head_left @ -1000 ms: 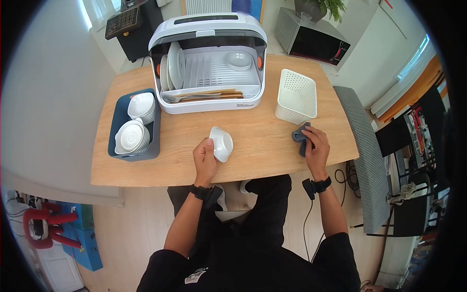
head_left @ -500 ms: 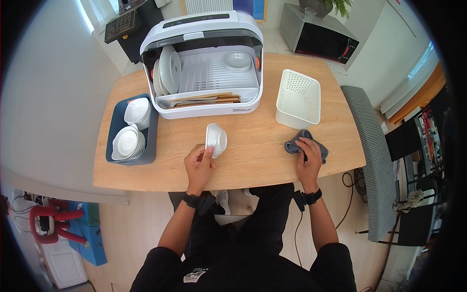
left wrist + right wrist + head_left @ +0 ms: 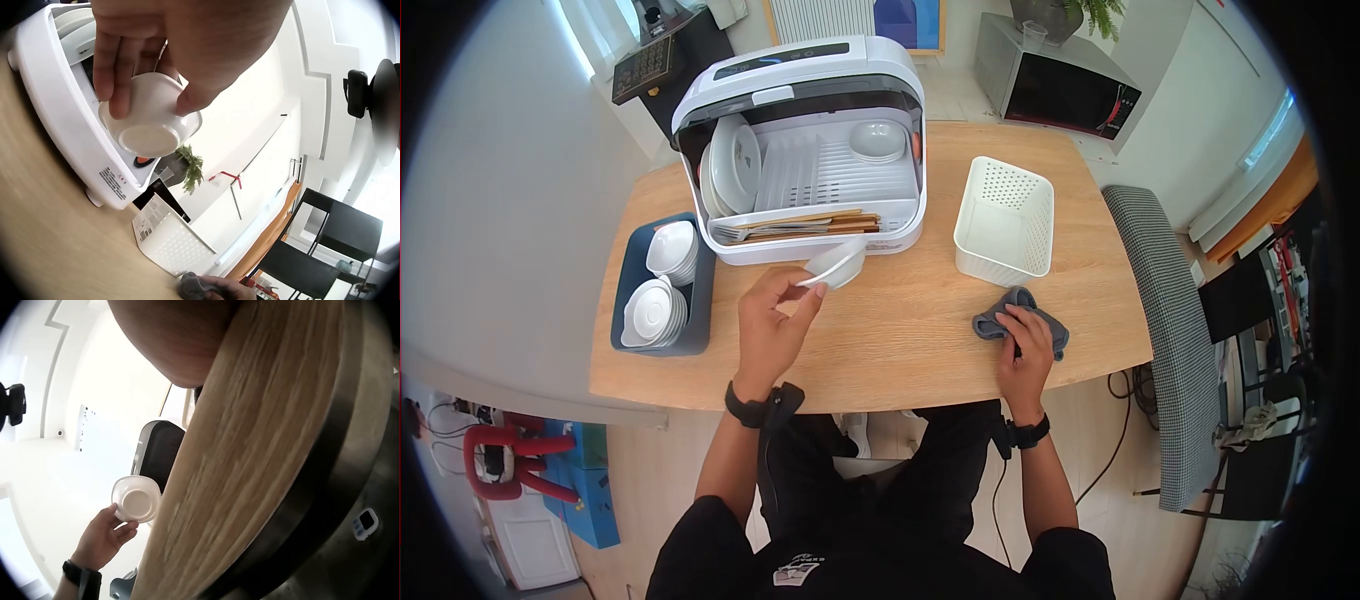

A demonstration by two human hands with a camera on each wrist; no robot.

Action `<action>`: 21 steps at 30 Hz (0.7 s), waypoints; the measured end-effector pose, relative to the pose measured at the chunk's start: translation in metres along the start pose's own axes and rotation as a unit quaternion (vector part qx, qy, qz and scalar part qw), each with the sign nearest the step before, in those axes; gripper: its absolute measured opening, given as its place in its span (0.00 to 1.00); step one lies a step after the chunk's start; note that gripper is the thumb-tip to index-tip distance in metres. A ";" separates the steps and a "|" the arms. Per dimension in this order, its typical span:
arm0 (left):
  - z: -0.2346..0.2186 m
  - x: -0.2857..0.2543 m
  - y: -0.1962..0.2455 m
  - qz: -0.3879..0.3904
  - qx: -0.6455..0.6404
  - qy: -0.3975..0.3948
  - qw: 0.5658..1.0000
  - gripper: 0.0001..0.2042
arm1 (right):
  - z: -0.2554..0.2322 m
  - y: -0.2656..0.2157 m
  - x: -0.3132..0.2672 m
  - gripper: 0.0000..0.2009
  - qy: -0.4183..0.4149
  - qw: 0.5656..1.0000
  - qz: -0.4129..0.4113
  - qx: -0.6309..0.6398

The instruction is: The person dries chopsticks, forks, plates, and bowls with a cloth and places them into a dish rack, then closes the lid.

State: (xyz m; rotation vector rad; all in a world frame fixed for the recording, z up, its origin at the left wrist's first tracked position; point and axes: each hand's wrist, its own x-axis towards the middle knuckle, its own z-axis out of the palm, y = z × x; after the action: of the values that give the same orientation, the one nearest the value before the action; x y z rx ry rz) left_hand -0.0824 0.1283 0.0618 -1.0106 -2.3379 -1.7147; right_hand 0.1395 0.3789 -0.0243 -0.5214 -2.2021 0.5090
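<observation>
A small white bowl [image 3: 838,264] is pinched by its rim between thumb and fingers of the left hand [image 3: 775,318], tilted, in front of the white dish cabinet [image 3: 820,243]. In the left wrist view the bowl's [image 3: 150,119] underside faces the camera, fingers on one side, thumb on the other. The right hand [image 3: 1024,362] rests with its fingers on a grey cloth [image 3: 990,322] on the table, in front of the white perforated basket [image 3: 1004,262]. Whether those fingers grip the cloth is hard to tell; the right wrist view does not show it.
At the left of the wooden table [image 3: 880,350] stands a blue-grey bin [image 3: 622,300] with stacked white bowls. Plates, a small dish, chopsticks and forks sit in the open cabinet. A microwave [image 3: 1065,95] is behind the table, a checkered bench [image 3: 1165,340] at the right.
The left hand has lifted the bowl toward the cabinet and tilted it. The right hand has set the cloth down flatter on the table, a little nearer the front edge.
</observation>
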 end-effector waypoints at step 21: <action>0.058 0.193 -0.049 0.086 0.151 -0.075 0.982 0.15 | 0.002 -0.001 0.000 0.17 0.013 1.000 -0.014 -0.004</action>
State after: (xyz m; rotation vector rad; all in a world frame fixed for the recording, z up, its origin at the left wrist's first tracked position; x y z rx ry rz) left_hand -0.2417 0.2602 0.0811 -1.2740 -2.4177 -1.2150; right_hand 0.1378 0.3780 -0.0244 -0.4980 -2.1847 0.4768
